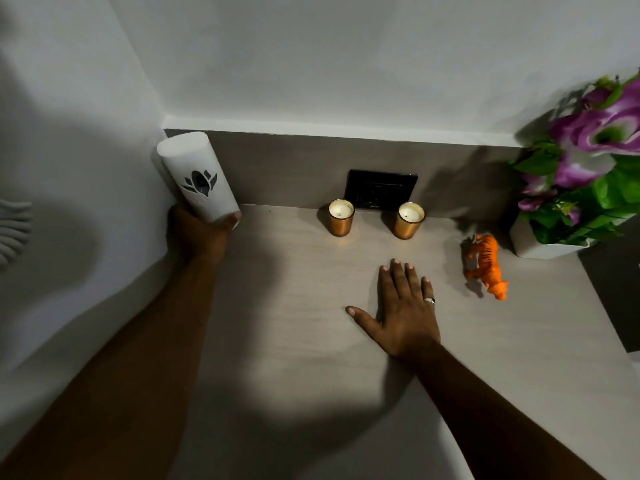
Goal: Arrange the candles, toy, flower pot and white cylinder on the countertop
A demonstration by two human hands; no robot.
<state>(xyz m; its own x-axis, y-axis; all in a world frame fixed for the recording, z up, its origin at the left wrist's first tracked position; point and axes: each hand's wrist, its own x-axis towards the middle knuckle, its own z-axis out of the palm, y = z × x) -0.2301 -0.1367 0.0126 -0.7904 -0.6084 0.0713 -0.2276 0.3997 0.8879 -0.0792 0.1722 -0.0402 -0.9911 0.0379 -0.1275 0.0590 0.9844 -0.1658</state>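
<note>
White cylinder [198,176] in left hand [201,233] tilts up-left.

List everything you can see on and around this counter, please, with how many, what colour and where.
white cylinder: 1, white with a dark flower mark, far left corner, tilted, held at its base
candles: 2, copper cups with pale wax, side by side at the back wall, second one
wall socket: 1, black, on the wall behind the candles
toy: 1, orange striped tiger, right of the candles
flower pot: 1, white, purple flowers and green leaves, far right
countertop: 1, pale grey
left hand: 1, gripping the cylinder
right hand: 1, flat on the countertop, ring on a finger
</note>
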